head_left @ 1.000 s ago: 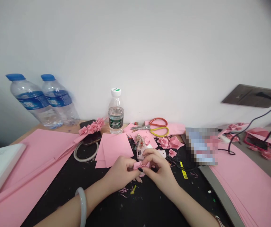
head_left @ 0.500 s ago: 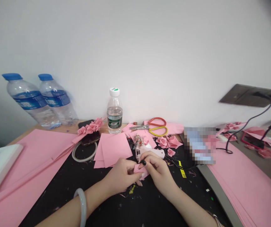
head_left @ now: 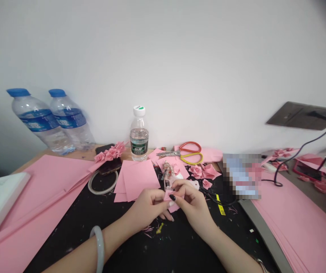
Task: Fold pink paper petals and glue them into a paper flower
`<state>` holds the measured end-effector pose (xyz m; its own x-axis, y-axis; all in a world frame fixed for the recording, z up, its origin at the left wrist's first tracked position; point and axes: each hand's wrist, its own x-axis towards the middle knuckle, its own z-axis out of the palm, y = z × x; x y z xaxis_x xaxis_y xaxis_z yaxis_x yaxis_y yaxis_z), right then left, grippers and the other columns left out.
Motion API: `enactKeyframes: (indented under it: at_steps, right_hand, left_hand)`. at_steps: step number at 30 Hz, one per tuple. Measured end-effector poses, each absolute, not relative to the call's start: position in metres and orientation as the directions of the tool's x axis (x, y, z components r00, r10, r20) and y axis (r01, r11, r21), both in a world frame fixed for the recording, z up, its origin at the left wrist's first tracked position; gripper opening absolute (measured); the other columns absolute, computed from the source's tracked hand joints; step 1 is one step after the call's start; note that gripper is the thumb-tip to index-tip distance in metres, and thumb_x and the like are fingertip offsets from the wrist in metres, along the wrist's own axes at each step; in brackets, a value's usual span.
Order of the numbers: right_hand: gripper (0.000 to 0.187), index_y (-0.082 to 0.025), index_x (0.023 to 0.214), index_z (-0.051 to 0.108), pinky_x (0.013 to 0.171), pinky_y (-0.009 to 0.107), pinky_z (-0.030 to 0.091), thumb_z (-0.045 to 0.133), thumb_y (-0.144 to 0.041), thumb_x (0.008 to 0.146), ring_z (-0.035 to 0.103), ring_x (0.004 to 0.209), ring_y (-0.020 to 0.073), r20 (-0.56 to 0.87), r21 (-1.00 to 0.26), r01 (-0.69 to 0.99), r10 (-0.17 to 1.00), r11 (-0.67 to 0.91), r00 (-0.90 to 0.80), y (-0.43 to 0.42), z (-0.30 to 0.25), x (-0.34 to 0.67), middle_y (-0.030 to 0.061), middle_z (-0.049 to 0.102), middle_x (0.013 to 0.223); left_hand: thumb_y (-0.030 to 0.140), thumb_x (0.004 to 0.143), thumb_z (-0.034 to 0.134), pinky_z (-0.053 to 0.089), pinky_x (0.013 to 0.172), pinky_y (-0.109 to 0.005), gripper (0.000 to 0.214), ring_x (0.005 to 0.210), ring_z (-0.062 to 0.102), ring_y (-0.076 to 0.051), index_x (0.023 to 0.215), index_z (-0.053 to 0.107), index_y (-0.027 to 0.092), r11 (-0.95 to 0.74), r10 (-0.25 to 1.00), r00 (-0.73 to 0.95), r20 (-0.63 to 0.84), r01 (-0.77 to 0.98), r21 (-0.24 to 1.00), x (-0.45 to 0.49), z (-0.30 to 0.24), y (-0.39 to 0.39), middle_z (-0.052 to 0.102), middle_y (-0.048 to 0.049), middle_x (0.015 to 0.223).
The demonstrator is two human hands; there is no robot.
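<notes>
A small folded piece of pink paper (head_left: 174, 207) is held between both hands over the black mat. My left hand (head_left: 151, 206) pinches its left side, thumb on top. My right hand (head_left: 190, 201) grips its upper right edge between thumb and fingers; the thumb has a dark nail. Just beyond the fingers lies a pale glue gun (head_left: 194, 184), partly covered by my right hand. Square sheets of pink paper (head_left: 140, 178) lie to the left of it. Folded pink paper roses (head_left: 197, 171) rest behind my right hand.
Scissors (head_left: 191, 153) with red and yellow handles lie near the wall. A small water bottle (head_left: 139, 138) and two large bottles (head_left: 42, 123) stand at the back. A tape roll (head_left: 102, 189), large pink sheets (head_left: 301, 212) and black cables (head_left: 278, 178) surround the mat (head_left: 163, 250).
Both hands stay on the paper. The right thumb and fingers have shifted on its upper edge, and the left fingers have spread slightly beneath it. The view has moved slightly.
</notes>
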<state>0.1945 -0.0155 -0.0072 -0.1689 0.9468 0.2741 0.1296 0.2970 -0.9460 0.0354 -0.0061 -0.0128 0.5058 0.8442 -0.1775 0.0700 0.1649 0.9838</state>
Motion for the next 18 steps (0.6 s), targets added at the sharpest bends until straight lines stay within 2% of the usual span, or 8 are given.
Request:
enactKeyframes:
  at_steps: [6, 10, 14, 18]
  right_hand:
    - [0.02, -0.019, 0.07, 0.059, 0.082, 0.03, 0.042, 0.049, -0.019, 0.087, 0.057, 0.095, 0.0188, 0.371, -0.88, 0.236, 0.906, 0.413, -0.203, -0.017, -0.005, 0.198, 0.0054, 0.06, 0.099]
    - [0.029, -0.021, 0.09, 0.067, 0.089, 0.034, 0.04, 0.038, -0.024, 0.093, 0.055, 0.101, 0.0204, 0.42, -0.823, 0.281, 0.863, 0.493, -0.282, -0.017, -0.002, 0.203, 0.007, 0.059, 0.108]
    - [0.031, -0.023, 0.102, 0.066, 0.091, 0.036, 0.04, 0.036, -0.028, 0.094, 0.053, 0.106, 0.0219, 0.436, -0.778, 0.315, 0.829, 0.543, -0.35, -0.018, 0.0, 0.206, 0.0077, 0.057, 0.115]
    - [0.032, -0.024, 0.105, 0.066, 0.093, 0.038, 0.039, 0.036, -0.03, 0.094, 0.051, 0.108, 0.0232, 0.447, -0.743, 0.344, 0.808, 0.574, -0.384, -0.017, 0.003, 0.207, 0.0076, 0.057, 0.118]
  left_hand:
    - [0.033, 0.078, 0.057, 0.049, 0.051, -0.021, 0.022, 0.059, 0.07, -0.02, 0.077, 0.057, 0.011, 0.227, 0.847, 0.485, -0.216, 0.037, 0.973, 0.037, -0.015, -0.006, 0.069, -0.0059, 0.062]
    - [0.033, 0.079, 0.056, 0.05, 0.051, -0.021, 0.023, 0.056, 0.069, -0.018, 0.08, 0.058, 0.011, 0.269, 0.842, 0.481, -0.244, 0.017, 0.963, 0.035, -0.015, -0.005, 0.069, -0.0046, 0.059]
    - [0.036, 0.077, 0.06, 0.049, 0.05, -0.02, 0.024, 0.055, 0.069, -0.017, 0.077, 0.059, 0.012, 0.323, 0.848, 0.454, -0.273, -0.037, 0.946, 0.033, -0.013, -0.004, 0.068, -0.0028, 0.058]
    - [0.036, 0.076, 0.062, 0.047, 0.049, -0.018, 0.024, 0.055, 0.068, -0.015, 0.077, 0.06, 0.012, 0.367, 0.84, 0.462, -0.285, -0.096, 0.925, 0.032, -0.011, -0.004, 0.068, -0.0014, 0.059]
